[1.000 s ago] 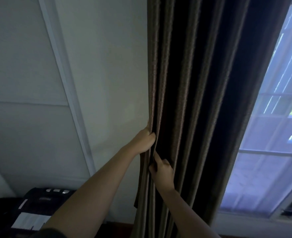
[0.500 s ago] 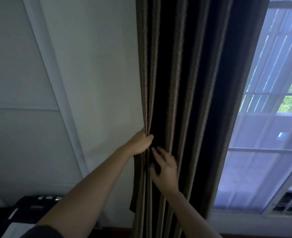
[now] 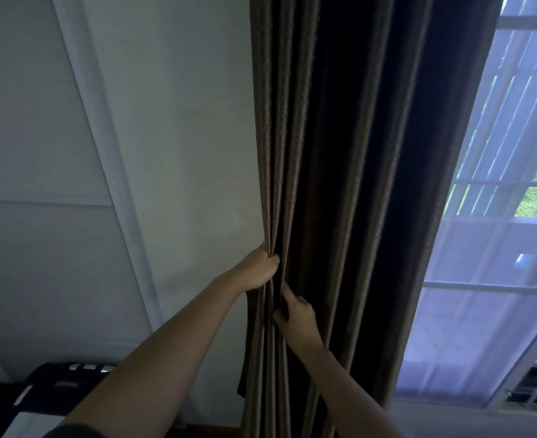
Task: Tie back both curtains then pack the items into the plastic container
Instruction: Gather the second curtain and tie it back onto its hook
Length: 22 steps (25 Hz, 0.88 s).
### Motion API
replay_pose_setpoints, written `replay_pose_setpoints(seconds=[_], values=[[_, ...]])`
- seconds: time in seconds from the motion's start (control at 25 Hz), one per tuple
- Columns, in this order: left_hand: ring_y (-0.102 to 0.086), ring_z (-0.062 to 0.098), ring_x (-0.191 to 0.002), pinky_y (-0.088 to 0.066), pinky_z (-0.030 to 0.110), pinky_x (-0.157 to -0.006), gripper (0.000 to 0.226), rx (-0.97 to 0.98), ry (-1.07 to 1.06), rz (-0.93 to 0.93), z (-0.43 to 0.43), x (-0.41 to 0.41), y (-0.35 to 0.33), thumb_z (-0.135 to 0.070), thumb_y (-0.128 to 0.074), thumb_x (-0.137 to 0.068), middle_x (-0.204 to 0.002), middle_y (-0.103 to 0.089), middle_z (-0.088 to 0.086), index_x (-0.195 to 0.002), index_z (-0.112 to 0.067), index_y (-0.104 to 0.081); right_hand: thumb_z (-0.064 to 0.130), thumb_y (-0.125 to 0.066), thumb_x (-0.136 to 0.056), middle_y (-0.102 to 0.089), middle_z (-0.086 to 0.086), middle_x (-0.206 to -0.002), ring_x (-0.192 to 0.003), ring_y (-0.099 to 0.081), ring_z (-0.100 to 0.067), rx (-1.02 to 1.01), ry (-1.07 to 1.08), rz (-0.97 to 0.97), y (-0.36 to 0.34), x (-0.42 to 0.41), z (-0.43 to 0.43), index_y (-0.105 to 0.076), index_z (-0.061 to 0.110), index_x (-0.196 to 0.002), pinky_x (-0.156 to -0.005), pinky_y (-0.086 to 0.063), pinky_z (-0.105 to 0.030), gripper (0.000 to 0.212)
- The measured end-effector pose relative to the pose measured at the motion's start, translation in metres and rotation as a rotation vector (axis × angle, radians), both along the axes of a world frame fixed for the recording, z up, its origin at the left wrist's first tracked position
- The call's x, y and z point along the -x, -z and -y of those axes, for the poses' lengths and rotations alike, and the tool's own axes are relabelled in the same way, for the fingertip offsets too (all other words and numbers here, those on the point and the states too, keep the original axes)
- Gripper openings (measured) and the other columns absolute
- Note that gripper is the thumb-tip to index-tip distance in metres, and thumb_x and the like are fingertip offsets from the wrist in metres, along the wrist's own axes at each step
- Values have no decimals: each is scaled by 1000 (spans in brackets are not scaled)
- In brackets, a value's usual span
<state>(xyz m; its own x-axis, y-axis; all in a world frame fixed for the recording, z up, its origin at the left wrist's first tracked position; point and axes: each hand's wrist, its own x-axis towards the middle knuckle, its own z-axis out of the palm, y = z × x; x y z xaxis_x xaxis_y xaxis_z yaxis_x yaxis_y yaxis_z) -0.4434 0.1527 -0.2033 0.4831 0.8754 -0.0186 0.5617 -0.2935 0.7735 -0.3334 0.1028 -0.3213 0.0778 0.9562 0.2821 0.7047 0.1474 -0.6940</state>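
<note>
Brown pleated curtain hangs gathered between white wall and window; its top and hem are cut off. Left grip is closed round the bunched left edge, fingertips hidden in the folds. Right grip sits just below and pinches a pleat, some of its fingers hidden. Black device at lower left is cut off by the frame; its white labels are unreadable.

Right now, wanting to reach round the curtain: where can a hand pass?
Left of the curtain, along the bare wall above the left hand; and on its right, beside the window. Crowded: the folds gripped by that hand and the right hand.
</note>
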Motion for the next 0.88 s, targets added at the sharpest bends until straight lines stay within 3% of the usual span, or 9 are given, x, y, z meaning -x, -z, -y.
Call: replay_pose_setpoints(seconds=[0.16,0.28,0.36,0.44,0.56,0.64,0.76,0.88], values=[[-51,23,-116,-34,42,-109,51,65,-3,-34,1,-5,4,-30,-35,-87,-131,-53,4,-136,-22,-44,6,-53,-89,-61,-12,-110,-101,-60,-25,20,20,11,8,-1,-8,-30,20,-144,-93,-49,-34,61],[-57,19,-101,-39,40,-103,33,110,4,-21,7,-13,0,-30,-52,-74,-108,-62,1,-106,-25,-58,9,-51,-89,-61,-12,-105,-96,-61,-26,59,64,21,15,7,-8,-32,17,-142,-87,-51,-38,56],[-55,11,-96,-43,27,-91,38,63,25,7,15,-22,-3,-29,-58,-81,-111,-58,-3,-118,-26,-53,9,-51,-88,-62,-11,-104,-95,-62,-25,67,43,-16,15,12,-4,-35,16,-140,-86,-52,-38,54],[-50,12,-98,-39,24,-89,46,-42,-12,-13,18,-27,-2,-29,-48,-91,-122,-54,0,-136,-20,-42,10,-55,-84,-60,-12,-113,-105,-59,-25,66,-25,-15,11,6,6,-40,16,-137,-94,-50,-36,55],[-53,21,-105,-39,38,-102,45,-101,-49,-43,10,-22,3,-25,-35,-94,-127,-55,8,-138,-16,-40,15,-64,-77,-44,-11,-141,-130,-38,-22,-414,195,137,-17,-22,15,-48,18,-134,-109,-30,-37,60],[-54,24,-108,-36,43,-105,42,-90,-39,-61,7,-17,3,-24,-33,-95,-122,-56,7,-136,-17,-41,11,-65,-81,-34,-11,-146,-135,-30,-19,-615,383,-74,-56,-40,8,-41,15,-137,-111,-27,-37,61],[-52,22,-107,-36,38,-104,39,-57,-20,-37,11,-14,2,-22,-32,-97,-114,-55,2,-134,-18,-42,12,-61,-88,-42,-7,-142,-127,-43,-16,-415,263,-315,-106,-62,-17,-16,18,-147,-105,-37,-31,74],[-53,20,-100,-37,32,-97,34,-16,-21,-14,12,-12,3,-21,-33,-97,-108,-57,3,-126,-15,-48,1,-53,-88,-60,-8,-123,-108,-61,-20,-212,192,-216,-93,-67,-25,-27,15,-143,-91,-48,-27,62]])
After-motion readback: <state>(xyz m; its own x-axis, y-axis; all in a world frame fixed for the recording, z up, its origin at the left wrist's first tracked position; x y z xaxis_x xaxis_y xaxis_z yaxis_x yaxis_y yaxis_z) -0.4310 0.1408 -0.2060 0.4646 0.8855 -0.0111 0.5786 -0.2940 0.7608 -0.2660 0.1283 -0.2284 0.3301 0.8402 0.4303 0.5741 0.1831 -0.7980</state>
